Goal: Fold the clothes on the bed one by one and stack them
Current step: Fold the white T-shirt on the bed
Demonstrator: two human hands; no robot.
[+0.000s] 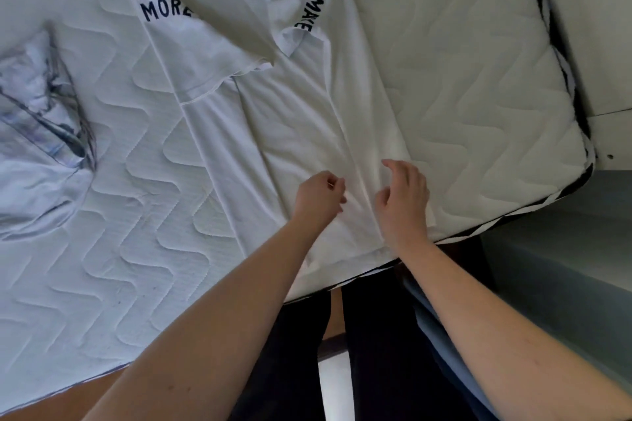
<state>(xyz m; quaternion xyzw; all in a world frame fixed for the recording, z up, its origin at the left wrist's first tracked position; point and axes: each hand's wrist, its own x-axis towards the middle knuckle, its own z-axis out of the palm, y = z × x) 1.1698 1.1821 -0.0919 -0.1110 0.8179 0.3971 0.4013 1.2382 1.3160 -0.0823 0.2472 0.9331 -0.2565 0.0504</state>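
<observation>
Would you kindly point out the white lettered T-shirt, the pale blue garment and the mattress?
white lettered T-shirt (301,126): head view, plain body fabric.
pale blue garment (37,161): head view, crumpled middle.
mattress (478,106): head view, bare quilted top.

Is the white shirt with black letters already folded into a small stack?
No, the white shirt lies spread out on the mattress.

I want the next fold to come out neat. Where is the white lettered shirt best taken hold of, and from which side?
Probably at the bottom hem of the white shirt, coming from the near bed edge, where both hands already hover. The left hand and right hand sit above that end; its sleeves are folded inward, leaving a long strip lying flat on the mattress. Pinch the two hem corners and carry them up toward the lettering.
</observation>
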